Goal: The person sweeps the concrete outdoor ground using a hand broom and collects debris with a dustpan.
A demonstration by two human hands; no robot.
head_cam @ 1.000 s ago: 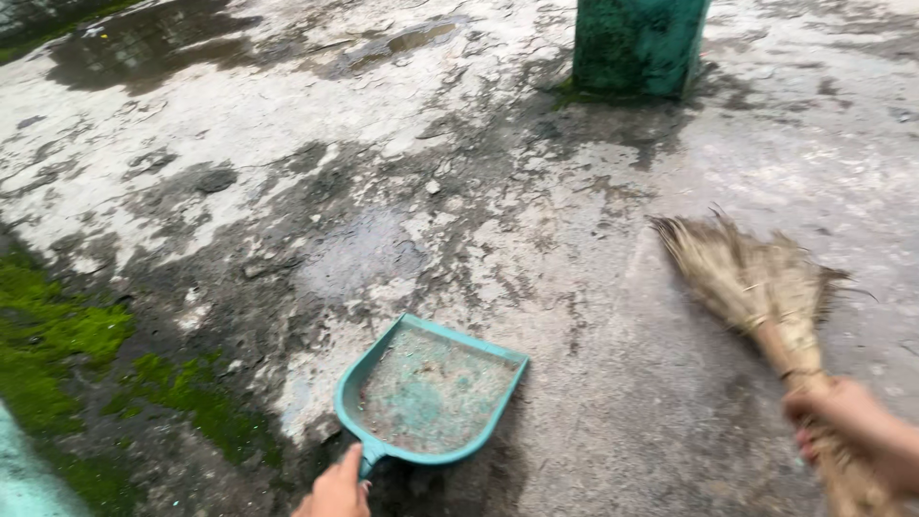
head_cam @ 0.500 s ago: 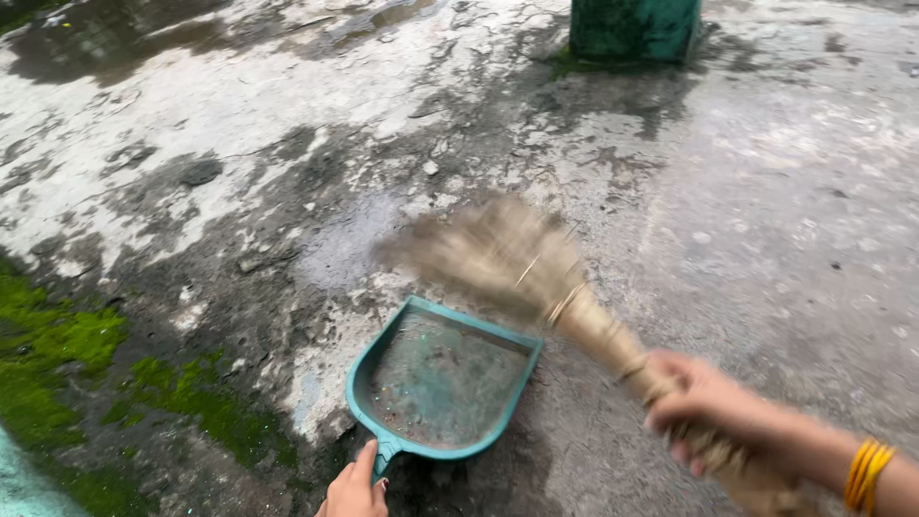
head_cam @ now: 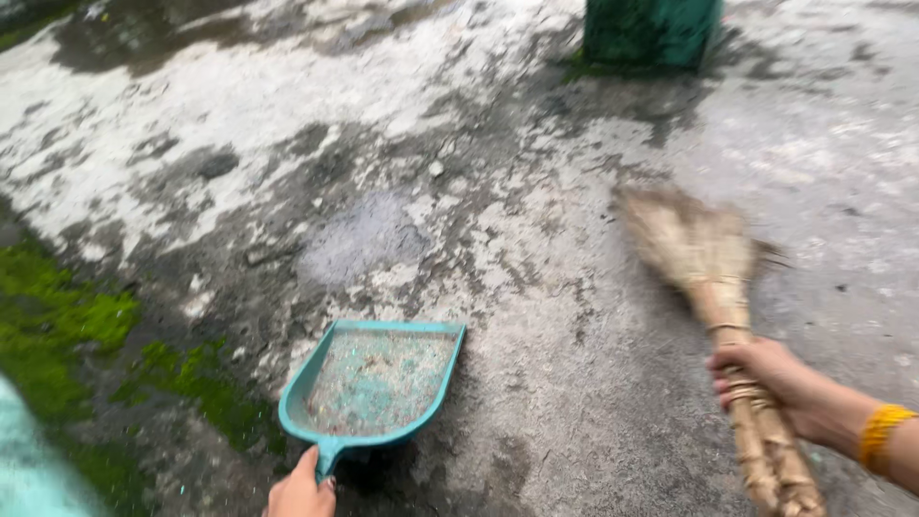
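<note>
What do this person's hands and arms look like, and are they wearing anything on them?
Both hands are bare, with no gloves. The right hand leads into a bare forearm with no sleeve in view, and a band of yellow-orange bangles circles the wrist. Of the left hand only the fingers and knuckles show at the bottom edge; no ring, sleeve or bangle can be seen there. The picture is somewhat blurred.

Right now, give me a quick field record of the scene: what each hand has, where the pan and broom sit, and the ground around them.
left hand: grips the handle of the teal plastic dustpan
right hand: wrapped around the straw hand broom, yellow bangles at the wrist
dustpan: flat on the ground, grit inside
broom: bristles right of the pan, apart from it
ground: wet, patchy grey concrete floor, green moss at left
background: dark green container at top
</note>
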